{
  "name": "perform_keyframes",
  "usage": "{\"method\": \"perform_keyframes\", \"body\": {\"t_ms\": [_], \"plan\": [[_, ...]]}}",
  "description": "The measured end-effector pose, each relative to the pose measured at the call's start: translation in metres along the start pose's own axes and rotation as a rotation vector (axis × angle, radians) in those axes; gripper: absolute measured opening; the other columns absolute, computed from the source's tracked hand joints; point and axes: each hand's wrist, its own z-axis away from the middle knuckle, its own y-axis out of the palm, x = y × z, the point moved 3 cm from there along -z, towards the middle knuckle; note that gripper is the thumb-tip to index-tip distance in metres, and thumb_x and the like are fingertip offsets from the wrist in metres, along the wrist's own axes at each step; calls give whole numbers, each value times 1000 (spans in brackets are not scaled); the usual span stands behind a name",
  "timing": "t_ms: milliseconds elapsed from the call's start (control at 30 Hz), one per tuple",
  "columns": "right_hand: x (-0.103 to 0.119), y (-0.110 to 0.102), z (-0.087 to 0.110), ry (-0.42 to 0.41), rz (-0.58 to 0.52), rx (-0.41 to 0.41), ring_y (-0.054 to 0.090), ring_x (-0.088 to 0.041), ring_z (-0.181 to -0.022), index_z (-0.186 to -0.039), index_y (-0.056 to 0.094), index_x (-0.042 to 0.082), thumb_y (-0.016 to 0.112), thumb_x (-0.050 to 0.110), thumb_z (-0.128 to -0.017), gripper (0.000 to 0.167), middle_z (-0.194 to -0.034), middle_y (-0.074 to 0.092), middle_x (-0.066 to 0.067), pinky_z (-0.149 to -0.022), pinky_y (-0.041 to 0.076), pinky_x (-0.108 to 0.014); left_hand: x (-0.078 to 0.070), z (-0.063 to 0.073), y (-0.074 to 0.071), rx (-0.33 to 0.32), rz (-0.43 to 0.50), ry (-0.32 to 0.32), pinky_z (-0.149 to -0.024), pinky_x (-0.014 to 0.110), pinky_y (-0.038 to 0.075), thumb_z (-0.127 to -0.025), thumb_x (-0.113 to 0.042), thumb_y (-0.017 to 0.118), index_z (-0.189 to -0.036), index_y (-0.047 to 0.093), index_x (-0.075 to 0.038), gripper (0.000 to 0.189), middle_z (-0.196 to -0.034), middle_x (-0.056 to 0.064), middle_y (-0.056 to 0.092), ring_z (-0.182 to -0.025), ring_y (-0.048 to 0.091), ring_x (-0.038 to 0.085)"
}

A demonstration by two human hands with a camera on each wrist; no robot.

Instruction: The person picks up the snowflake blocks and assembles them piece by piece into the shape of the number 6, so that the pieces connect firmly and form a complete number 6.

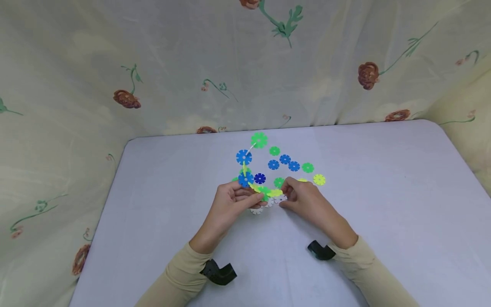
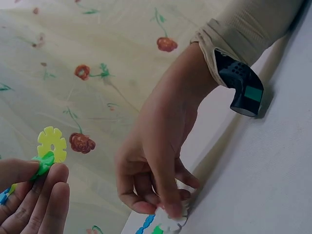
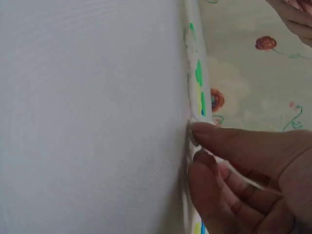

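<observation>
My left hand holds up a curved chain of slotted plastic snowflake discs, pinching a green disc between thumb and fingers. A yellow disc stands out from that green one. Up the chain are a blue disc, another blue disc and a large green disc at its top end. Low over the table, my right hand has thumb and index finger at a white disc, apparently pinching its edge; the fingers partly hide it. More white discs lie beside it.
Loose discs lie beyond the hands: a dark blue disc, several blue discs, green discs and a yellow disc. The pale table meets a flowered curtain at its back and left sides.
</observation>
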Motion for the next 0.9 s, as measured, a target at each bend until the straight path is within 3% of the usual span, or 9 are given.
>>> {"method": "perform_keyframes", "body": {"t_ms": [167, 267, 367, 500, 633, 700, 900], "plan": [[5, -18, 6, -18, -309, -25, 72, -17, -78, -103, 69, 4, 78, 10, -93, 15, -91, 73, -10, -67, 64, -27, 0, 0, -1, -27, 1, 23, -80, 35, 66, -94, -4, 74, -107, 67, 7, 18, -96, 22, 78, -89, 79, 38], [7, -33, 11, -21, -528, -88, 76, -24, -80, -107, 70, 1, 77, 14, -94, 20, -94, 75, -11, -70, 66, -32, -1, 0, -2, -38, 9, 39, -82, 39, 66, -94, -4, 75, -109, 68, 5, 18, -96, 21, 78, -94, 76, 46], [11, -44, 16, -42, -653, -148, 77, -23, -80, -111, 69, -2, 76, 15, -95, 24, -94, 76, -5, -73, 66, -34, -1, 0, -4, -52, 16, 44, -85, 44, 65, -94, -4, 75, -107, 69, 4, 16, -95, 20, 78, -98, 72, 55], [15, -49, 19, -72, -701, -169, 77, -19, -77, -111, 69, -5, 75, 11, -95, 23, -93, 77, 2, -73, 66, -35, -1, -1, -5, -66, 13, 44, -84, 41, 66, -94, -5, 74, -104, 68, 4, 15, -94, 19, 78, -96, 73, 52], [19, -48, 20, -84, -711, -155, 77, -21, -77, -110, 69, -5, 75, 9, -95, 21, -93, 77, 1, -72, 66, -34, -1, -1, -5, -74, 19, 41, -80, 35, 66, -93, -4, 75, -104, 69, 5, 15, -93, 17, 78, -87, 79, 35], [20, -47, 21, -89, -704, -155, 76, -21, -77, -109, 70, -5, 75, 9, -95, 20, -93, 77, 0, -72, 66, -34, -1, -1, -5, -76, 29, 40, -80, 35, 66, -93, -3, 75, -104, 69, 5, 15, -93, 17, 78, -86, 79, 33], [24, -47, 24, -94, -682, -158, 76, -20, -76, -108, 70, -5, 75, 9, -95, 20, -92, 77, 1, -71, 66, -34, -1, -1, -4, -72, 33, 37, -81, 36, 66, -93, -4, 75, -101, 67, 7, 15, -92, 18, 78, -92, 75, 48]]}}
